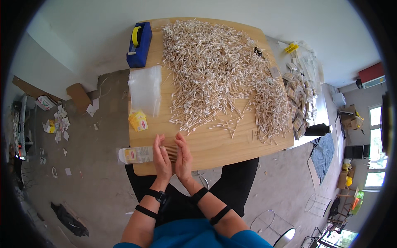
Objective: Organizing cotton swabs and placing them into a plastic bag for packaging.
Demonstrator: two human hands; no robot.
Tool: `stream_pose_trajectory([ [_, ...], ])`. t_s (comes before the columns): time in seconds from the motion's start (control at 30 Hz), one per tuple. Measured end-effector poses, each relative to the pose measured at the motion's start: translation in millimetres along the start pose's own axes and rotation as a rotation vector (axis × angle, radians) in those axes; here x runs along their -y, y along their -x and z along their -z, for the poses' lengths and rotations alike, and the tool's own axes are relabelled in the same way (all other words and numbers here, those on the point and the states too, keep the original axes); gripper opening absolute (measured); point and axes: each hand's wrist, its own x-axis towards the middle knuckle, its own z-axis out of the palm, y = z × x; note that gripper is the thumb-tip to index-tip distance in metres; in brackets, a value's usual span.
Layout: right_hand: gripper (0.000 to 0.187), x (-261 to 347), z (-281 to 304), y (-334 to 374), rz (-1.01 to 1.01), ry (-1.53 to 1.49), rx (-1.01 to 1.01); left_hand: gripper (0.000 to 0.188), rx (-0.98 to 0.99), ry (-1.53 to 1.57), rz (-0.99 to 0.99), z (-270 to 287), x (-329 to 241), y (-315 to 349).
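At the table's front edge, my left hand (162,160) and my right hand (183,158) stand on edge, facing each other with fingers held together. Between the palms lies a row of cotton swabs (172,153) with thin brown sticks, pressed from both ends. A clear plastic bag (144,154) with a yellow-and-white label reaches out to the left from under my left hand; whether the swabs are inside it is hidden by that hand. Beyond my hands spreads a large heap of loose cotton swabs (215,66). Small yellow labels (138,121) lie ahead of my left hand.
A stack of clear bags (144,90) lies at the table's left edge, below a blue tape dispenser (139,45) with yellow tape. To the right, many packed bundles (301,93) cover a white surface beside a black cylinder (318,129). A round stool (284,237) stands behind at right.
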Motion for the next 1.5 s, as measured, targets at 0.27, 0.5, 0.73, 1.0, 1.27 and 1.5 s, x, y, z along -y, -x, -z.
stream_pose_trajectory([
  [0.27, 0.025, 9, 25, -10, -0.058, -0.321, -0.089, 0.034, -0.008, -0.041, -0.057, 29, -2, -13],
  [0.5, 0.024, 34, 78, 16, 0.293, 0.534, 0.319, 0.033, 0.142, -0.308, -0.26, 77, -11, 17],
  [0.73, 0.027, 30, 74, 26, 0.333, 0.595, 0.36, 0.034, 0.293, -0.565, -0.443, 68, -8, 40],
  [1.0, 0.034, 24, 72, 21, 0.417, 0.708, 0.415, 0.035, 0.338, -0.607, -0.526, 56, 2, 33],
  [1.27, 0.041, 33, 68, 18, 0.381, 0.762, 0.439, 0.036, 0.308, -0.585, -0.535, 54, 5, 31],
  [1.5, 0.042, 35, 64, 15, 0.365, 0.808, 0.464, 0.039, 0.321, -0.594, -0.514, 54, 2, 28],
])
